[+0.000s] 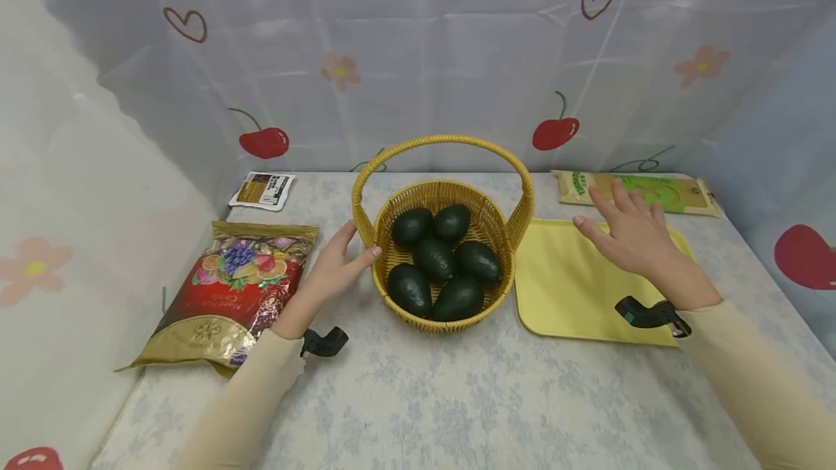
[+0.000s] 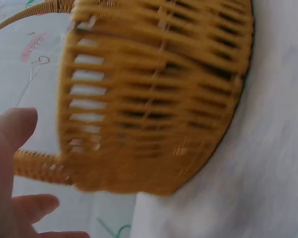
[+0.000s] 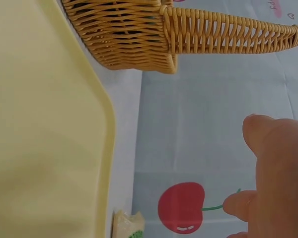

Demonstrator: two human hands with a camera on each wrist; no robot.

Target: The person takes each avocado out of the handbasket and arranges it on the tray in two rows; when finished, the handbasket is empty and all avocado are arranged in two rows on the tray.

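Observation:
A yellow wicker basket (image 1: 486,216) with a tall arched handle (image 1: 444,139) holds several dark green avocados (image 1: 433,260). My left hand (image 1: 333,267) is at the handle's left foot, its thumb and fingers spread on either side. In the left wrist view the handle's foot shows between thumb and fingers, and no grip is visible; whether they touch it I cannot tell. My right hand (image 1: 630,238) hovers over the yellow tray (image 1: 568,281) with its fingers spread, holding nothing. The right wrist view shows its thumb (image 3: 263,134) apart from the basket.
A red bag of mixed fruit candy (image 1: 242,289) lies left of the basket. Behind the bag is a small white-edged packet (image 1: 263,191). A long green-and-beige package (image 1: 686,196) lies behind the tray. Printed curtains (image 1: 418,42) stand along the table's back and sides.

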